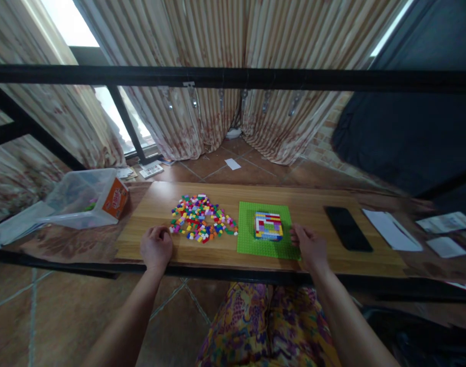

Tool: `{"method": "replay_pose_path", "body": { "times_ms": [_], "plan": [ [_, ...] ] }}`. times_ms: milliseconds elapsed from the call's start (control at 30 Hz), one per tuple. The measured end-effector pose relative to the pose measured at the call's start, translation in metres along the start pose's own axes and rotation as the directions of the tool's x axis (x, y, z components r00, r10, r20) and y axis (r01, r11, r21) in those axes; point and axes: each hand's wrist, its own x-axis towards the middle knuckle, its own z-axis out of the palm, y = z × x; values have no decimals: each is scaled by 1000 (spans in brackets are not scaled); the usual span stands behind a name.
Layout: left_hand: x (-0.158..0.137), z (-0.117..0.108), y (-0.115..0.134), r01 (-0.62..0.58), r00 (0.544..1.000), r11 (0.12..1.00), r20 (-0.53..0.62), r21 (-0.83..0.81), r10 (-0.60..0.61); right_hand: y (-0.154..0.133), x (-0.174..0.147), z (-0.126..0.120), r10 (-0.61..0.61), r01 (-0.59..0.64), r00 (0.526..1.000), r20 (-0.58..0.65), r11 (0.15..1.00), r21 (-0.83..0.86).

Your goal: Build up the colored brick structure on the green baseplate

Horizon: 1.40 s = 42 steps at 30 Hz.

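Note:
On the wooden board, a green baseplate (248, 240) carries a low square block of stacked toy bricks (268, 226) in many colours, with an uneven striped top. To its left spreads a pile of small loose bricks (202, 216). My left hand (156, 245) rests as a loose fist at the pile's lower left edge, with no brick visible in it. At the right edge of the baseplate is my right hand (310, 247), its fingers bent together. Whether those fingertips grip the edge or a small brick, I cannot tell.
A clear plastic bin (83, 199) with an orange label stands left of the wooden board (225, 191). A black phone (347, 228) lies to the right, beside white paper (391, 229). A dark metal rail (233, 76) crosses beyond the table, before striped curtains.

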Motion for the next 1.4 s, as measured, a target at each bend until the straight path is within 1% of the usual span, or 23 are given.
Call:
{"method": "replay_pose_path", "body": {
  "times_ms": [67,167,233,267,300,333,400,467,500,567,633,700,767,867,1000,1100,1167,1267,1300,1400],
  "plan": [
    [0,-1,1,0,1000,1000,6,-4,1,-4,-4,-3,-41,40,999,-34,999,-22],
    [-1,-2,2,7,1000,1000,6,-10,-7,-15,-19,0,-142,136,990,-29,981,-140],
    [-2,-2,1,6,1000,1000,2,-12,-6,-22,-34,8,-239,240,970,30,946,-216],
    [-2,-1,1,2,1000,1000,1,-12,-2,-25,-41,13,-296,306,952,80,919,-247],
    [-2,-1,1,-3,1000,1000,-1,-10,3,-27,-47,18,-356,382,924,142,882,-275],
    [-2,-1,0,-5,1000,1000,-3,-6,5,-28,-52,24,-420,467,883,209,832,-299],
    [-3,0,-1,-8,1000,1000,-4,1,8,-28,-57,35,-543,630,775,324,699,-338],
    [-3,1,-2,-10,1000,1000,-4,3,10,-25,-55,44,-626,740,672,395,555,-380],
    [-3,2,-3,-13,1000,1000,-4,1,13,-22,-53,48,-649,772,634,421,489,-407],
    [-3,3,-4,-19,1000,1000,-8,-3,19,-16,-46,52,-662,802,583,471,377,-464],
    [-4,3,-4,-22,1000,1000,-15,-8,22,-10,-39,53,-656,811,553,513,285,-511],
    [-5,3,-4,-23,1000,1000,-18,-17,23,-4,-34,51,-652,812,535,537,222,-540],
    [-6,3,-3,-24,1000,999,-20,-27,24,1,-31,48,-654,812,523,547,186,-554],
    [-6,2,-2,-19,1000,999,-21,-34,18,6,-27,42,-668,803,517,535,161,-574],
    [-7,1,-1,-27,999,999,-18,-42,26,8,-21,36,-681,783,526,510,153,-603],
    [-7,0,0,-24,1000,998,-19,-50,23,8,-18,33,-674,787,531,514,168,-594],
    [-7,1,0,-13,1000,998,-19,-57,12,6,-19,35,-677,788,538,503,193,-584],
    [-8,1,0,2,1000,999,-15,-51,-3,-2,-29,53,-694,791,550,464,256,-555],
    [-8,1,0,4,1000,999,-13,-50,-5,-6,-34,64,-695,801,550,463,283,-527],
    [-8,1,-1,-1,1000,998,-12,-56,0,-21,-49,110,-658,852,522,542,378,-362]
  ]
}}
